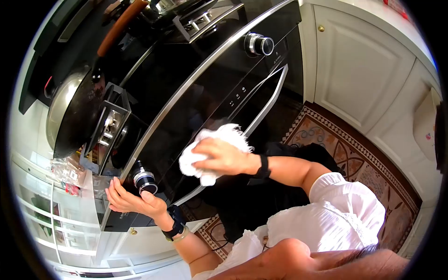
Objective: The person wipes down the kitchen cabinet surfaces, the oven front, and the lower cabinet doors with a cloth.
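Observation:
My right hand [224,158] is closed over a bunched white cloth [193,161], pressed against the glossy black front panel [186,121] of the cooker. The cloth's frayed edge sticks out past the fingers. At the panel's left end, my left hand [135,200] is open, its fingers stretched out beside a black and silver knob [145,181]. The thumb is close to the knob; whether it touches cannot be made out. A second knob [259,45] stands at the panel's right end. Below the cloth runs a long silver handle [268,107], partly hidden by my right arm.
On the cooktop sits a large wok [70,112], with a brown wooden handle [122,25] nearby. Metal burner supports [112,123] rise beside it. Plastic packets [70,175] lie near the left end. White cabinets [359,60] stand at right, above a patterned floor [345,158].

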The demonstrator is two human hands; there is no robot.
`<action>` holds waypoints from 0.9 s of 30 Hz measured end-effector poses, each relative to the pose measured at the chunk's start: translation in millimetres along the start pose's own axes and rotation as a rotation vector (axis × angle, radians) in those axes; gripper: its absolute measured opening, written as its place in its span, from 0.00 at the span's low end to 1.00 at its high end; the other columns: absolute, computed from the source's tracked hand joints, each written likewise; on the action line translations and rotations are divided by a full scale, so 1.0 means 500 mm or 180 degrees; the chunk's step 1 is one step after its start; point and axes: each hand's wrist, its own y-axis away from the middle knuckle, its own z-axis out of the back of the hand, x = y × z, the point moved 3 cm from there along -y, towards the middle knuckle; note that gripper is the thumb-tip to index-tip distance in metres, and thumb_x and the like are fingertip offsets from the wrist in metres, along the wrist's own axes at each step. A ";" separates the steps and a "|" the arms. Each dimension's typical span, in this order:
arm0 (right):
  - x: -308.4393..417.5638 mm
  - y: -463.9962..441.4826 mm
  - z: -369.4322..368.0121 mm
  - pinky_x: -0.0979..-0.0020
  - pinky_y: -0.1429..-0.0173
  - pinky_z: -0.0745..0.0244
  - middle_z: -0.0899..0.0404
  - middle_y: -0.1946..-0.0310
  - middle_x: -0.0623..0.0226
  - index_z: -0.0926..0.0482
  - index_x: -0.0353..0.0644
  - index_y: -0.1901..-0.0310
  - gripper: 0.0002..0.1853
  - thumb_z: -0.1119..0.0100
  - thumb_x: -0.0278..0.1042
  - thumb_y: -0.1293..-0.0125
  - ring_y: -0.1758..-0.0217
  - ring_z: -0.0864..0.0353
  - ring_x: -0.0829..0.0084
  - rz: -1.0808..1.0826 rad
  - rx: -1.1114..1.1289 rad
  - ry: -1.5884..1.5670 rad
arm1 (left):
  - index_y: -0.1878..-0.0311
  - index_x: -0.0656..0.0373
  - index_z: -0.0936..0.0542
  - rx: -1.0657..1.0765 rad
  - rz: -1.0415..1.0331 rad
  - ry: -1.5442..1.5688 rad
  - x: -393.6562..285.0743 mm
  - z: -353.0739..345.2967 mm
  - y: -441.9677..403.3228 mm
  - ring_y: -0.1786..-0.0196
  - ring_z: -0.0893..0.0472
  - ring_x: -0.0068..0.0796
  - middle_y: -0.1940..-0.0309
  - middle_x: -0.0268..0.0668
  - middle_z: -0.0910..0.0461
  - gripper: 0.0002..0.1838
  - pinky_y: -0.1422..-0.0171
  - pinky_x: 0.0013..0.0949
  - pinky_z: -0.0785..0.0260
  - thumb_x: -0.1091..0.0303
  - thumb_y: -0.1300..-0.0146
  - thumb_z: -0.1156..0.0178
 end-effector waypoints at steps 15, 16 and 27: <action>-0.173 -0.112 0.216 0.47 0.26 0.42 0.36 0.31 0.45 0.21 0.49 0.39 0.29 0.32 0.27 0.47 0.27 0.38 0.42 -0.0548 -0.1301 0.1485 | 0.33 0.65 0.29 0.0022 0.0069 -0.0079 -0.001 0.000 0.002 0.28 0.38 0.51 0.34 0.47 0.30 0.38 0.23 0.59 0.62 0.42 0.28 0.70; -0.174 -0.106 0.219 0.48 0.26 0.41 0.36 0.30 0.46 0.21 0.50 0.39 0.29 0.32 0.26 0.47 0.27 0.38 0.42 -0.0628 -0.1373 0.1436 | 0.33 0.65 0.30 0.0023 0.0067 -0.0073 0.000 0.001 0.002 0.28 0.39 0.51 0.34 0.47 0.31 0.39 0.23 0.59 0.62 0.41 0.28 0.70; -0.201 0.046 0.327 0.57 0.36 0.25 0.22 0.42 0.51 0.18 0.46 0.49 0.22 0.36 0.21 0.48 0.37 0.23 0.51 -0.0777 -0.0840 0.2377 | 0.30 0.64 0.32 0.0290 0.0172 0.0070 -0.001 0.012 -0.003 0.24 0.45 0.51 0.30 0.47 0.35 0.37 0.23 0.62 0.65 0.42 0.27 0.65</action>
